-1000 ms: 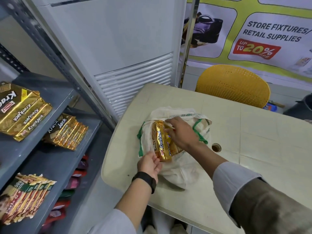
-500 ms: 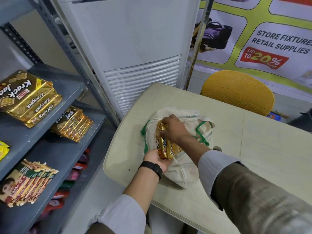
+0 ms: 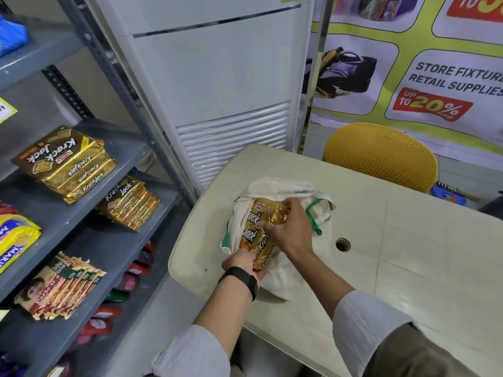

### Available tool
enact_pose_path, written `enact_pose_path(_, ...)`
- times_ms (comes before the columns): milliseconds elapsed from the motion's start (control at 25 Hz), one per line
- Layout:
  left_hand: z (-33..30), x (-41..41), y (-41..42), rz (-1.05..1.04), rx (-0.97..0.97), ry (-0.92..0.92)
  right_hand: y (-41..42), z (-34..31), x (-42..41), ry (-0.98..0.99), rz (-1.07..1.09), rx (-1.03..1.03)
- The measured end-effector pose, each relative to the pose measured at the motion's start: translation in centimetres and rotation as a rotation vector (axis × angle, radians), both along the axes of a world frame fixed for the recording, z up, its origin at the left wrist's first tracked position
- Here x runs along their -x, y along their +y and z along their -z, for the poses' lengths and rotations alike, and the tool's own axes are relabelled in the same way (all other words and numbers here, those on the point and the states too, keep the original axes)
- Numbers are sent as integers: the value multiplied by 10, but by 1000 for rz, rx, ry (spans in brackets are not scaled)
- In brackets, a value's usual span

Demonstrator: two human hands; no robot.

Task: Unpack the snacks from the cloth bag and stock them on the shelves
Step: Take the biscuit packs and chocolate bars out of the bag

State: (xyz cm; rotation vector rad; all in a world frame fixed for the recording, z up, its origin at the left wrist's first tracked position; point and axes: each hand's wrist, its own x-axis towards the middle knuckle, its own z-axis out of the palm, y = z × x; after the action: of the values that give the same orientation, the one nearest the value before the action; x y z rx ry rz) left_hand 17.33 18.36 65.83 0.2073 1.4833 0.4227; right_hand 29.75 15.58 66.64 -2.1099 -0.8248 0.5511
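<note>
A white cloth bag (image 3: pixel 294 273) with green trim lies on the cream table (image 3: pixel 408 268). A gold Krack Jack packet (image 3: pixel 258 232) sticks out of the bag's mouth. My right hand (image 3: pixel 291 229) grips the packet's upper end from above. My left hand (image 3: pixel 242 263), with a black wristband, holds the packet's lower end together with the bag's edge. The grey shelves (image 3: pixel 81 227) stand to the left, with more Krack Jack packets (image 3: pixel 65 164) stacked on them.
A second stack of Krack Jack packets (image 3: pixel 130 205) and red-and-gold biscuit packets (image 3: pixel 60 289) lie on lower shelves, a yellow packet (image 3: pixel 16 238) at far left. A white floor-standing air conditioner (image 3: pixel 217 91) stands behind the table. A yellow chair (image 3: pixel 381 156) sits at the far side.
The packet has turned so its front face shows, and it has come further out of the bag. The camera has tilted up and moved closer to the shelves.
</note>
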Motion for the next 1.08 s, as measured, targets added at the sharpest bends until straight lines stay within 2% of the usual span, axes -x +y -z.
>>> enact_pose_path(200,1,16,-7,44,-149,81,-30,-1,-15,107,13,134)
enact_pose_path(480,-1,31,-17,284,-300,108,-47,-1,-14,276,188,76)
enact_pose_path(800,-44,16,-51,473,-626,-44,-131,-19,-35,449,455,-216)
enact_pose_path(960,-37,-59,-74,768,-709,-131,-194,-17,-78,432,655,-237)
enact_pose_path(1080,-12,-128,-111,1045,-790,-37,-249,3,-122,392,780,-193)
